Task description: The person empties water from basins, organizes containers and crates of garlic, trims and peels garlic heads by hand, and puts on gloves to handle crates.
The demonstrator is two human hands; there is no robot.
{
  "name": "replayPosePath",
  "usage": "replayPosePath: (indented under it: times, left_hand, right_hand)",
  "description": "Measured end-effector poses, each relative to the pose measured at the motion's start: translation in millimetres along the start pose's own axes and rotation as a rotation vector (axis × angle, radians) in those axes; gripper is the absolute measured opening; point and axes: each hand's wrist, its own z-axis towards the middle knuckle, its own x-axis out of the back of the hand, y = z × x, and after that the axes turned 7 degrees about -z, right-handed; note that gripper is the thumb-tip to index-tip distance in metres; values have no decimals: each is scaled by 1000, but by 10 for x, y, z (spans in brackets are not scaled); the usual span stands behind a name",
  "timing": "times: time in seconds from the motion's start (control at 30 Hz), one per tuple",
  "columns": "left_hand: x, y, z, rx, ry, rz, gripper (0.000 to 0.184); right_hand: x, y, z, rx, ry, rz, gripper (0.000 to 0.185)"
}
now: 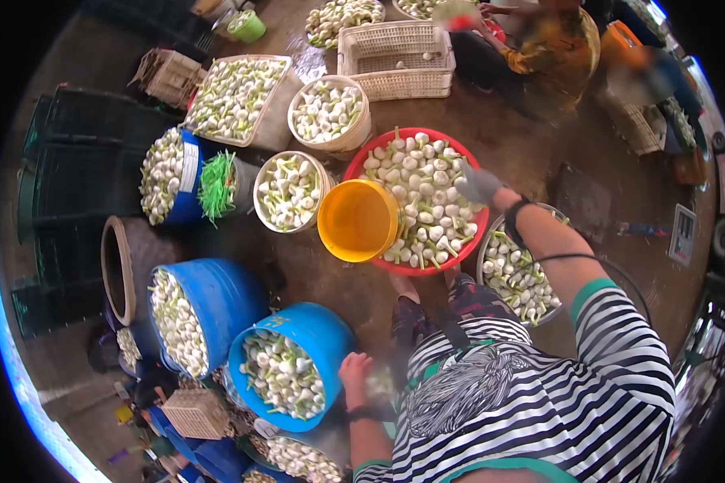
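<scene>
The brown floor (pixel 491 133) carries a pale crate (pixel 403 86) beyond my right fingers (pixel 465 191) and a blue tub (pixel 334 328) beside my left fingers (pixel 358 359).

Mostly plas., w/ some cloth & papery garlic skins.
Yellow bucket (pixel 359 221): smooth plas., soft sheen inside. Red basin (pixel 415 271): smooth plas., fairly glossy rim. Garlic bulbs (pixel 439 178): papery skins, mostly matt; stems smoother. R. hand (pixel 478 185): grey fabric-look glove, matt. Striped shirt (pixel 556 386): soft cloth, no sheen; trousers (pixel 491 298): printed cloth, matt. Lt-blue tub (pixel 335 334): smooth plas., slight gloss. Pale crate (pixel 396 85): stiff openwork plas., dull. Green strands (pixel 216 185): thin plas.-type, shiny. Label (pixel 188 167) on dk-blue barrel (pixel 189 208): paper-like. Floor (pixel 499 133): concrete-like, roughish, damp look.
</scene>
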Motion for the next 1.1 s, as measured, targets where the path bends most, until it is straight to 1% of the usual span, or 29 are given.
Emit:
replayPosePath:
  times: [0.03, 0.07, 0.13, 0.17, 0.2, 0.23, 0.27, 0.3, 0.33, 0.4, 0.43, 0.47, 0.5, 0.57, 0.6, 0.63, 0.67, 0.7, 0.73, 0.77, 0.8, 0.83, 0.87, 0.9, 0.93, 0.97, 1.03, 1.07, 1.1]
  left_hand:
    - [-42, -33, -97, 13, 32, -24, 19]
    - [-48, -68, -153, 33, 76, -19, 18]
    - [-29, -168, -227, 74, 145, 1, 15]
    - [-8, -208, -205, 25, 67, 214, 15]
    - [20, -234, -186, 128, 15, -67, 17]
    - [-169, -103, -273, 145, 91, 5, 17]
    - [-353, 19, -340, 160, 173, 77, 18]
    - [-292, -15, -246, 156, 84, -22, 18]
    - [-315, 21, -212, 134, 21, -81, 19]
    - [-602, 262, -276, 64, 49, 34, 19]
    - [-147, 81, 112, 161, -407, -378, 5]
    - [-366, 237, -73, 50, -42, -78, 21]
    - [-379, 279, -79, 6, -33, -74, 29]
    - [-436, 348, -148, 5, 72, -56, 34]
    - [-463, 357, -154, 6, 118, -50, 36]
    - [-431, 316, -197, -6, 140, -44, 21]
    - [-385, 250, -206, -12, 144, -36, 15]
    - [-312, 131, -212, -12, 147, -28, 10]
    - [-203, -21, -222, -7, 152, -19, 5]
    - [-10, -197, -187, 62, 117, -14, 16]
    - [175, -380, -161, 127, 101, -24, 18]
    - [129, -351, -259, 162, 167, -42, 18]
    - [99, -317, -370, 200, 232, -57, 19]
    - [118, -297, -357, 234, 246, -50, 20]
    - [153, -274, -323, 266, 258, -42, 21]
    - [196, -231, -279, 297, 270, -31, 21]
    - [396, -269, -116, 166, 165, 123, 23]
    - [518, -277, 43, 100, 110, 205, 24]
    - [555, -180, 209, 162, 150, 130, 30]
  right_hand:
    - [-336, 149, -111, -19, -39, -66, 65]
    - [-314, 29, -394, -51, -154, -58, 50]
    - [-626, 183, -626, -74, -214, -38, 50]
    - [-558, 128, -729, -90, -239, -25, 51]
    - [-455, 92, -788, -112, -261, -13, 51]
    - [-390, 178, -737, -42, -272, -8, 53]
    - [-379, 225, -562, -80, -224, -125, 51]
    - [-315, 301, -339, -113, -208, -131, 46]
    - [-419, 561, 36, -130, -35, -28, 45]
    - [281, 213, 355, 25, 232, -86, 47]
    - [660, 4, 491, 94, 367, -130, 48]
    - [988, -276, 576, 28, 400, -81, 43]
    - [1094, -357, 765, 31, 496, 51, 39]
    - [1138, -474, 904, 57, 558, 263, 35]
    - [1064, -531, 867, 82, 526, 338, 35]
    - [975, -555, 800, 100, 487, 412, 35]
    - [540, -389, 957, 113, 461, 433, 22]
    - [177, -260, 962, -34, 88, 867, 25]
    - [2, -376, 709, 172, -8, 303, 28]
    - [-167, -490, 441, 370, -92, -265, 31]
    - [-512, -461, 349, 532, -79, -376, 29]
    - [-885, -398, 316, 691, -64, -485, 29]
    - [-1069, -481, 200, 651, -140, -499, 28]
    - [-1327, -502, 118, 369, -243, -154, 26]
    - [-961, -960, -164, 268, -242, -19, 24]
    - [-1432, -730, -49, 514, -148, -233, 20]
    - [-2108, -546, 149, 453, -150, -59, 18]
    - [-2072, -720, 152, 481, -110, -187, 18]
    - [-2041, -891, 156, 506, -66, -315, 19]
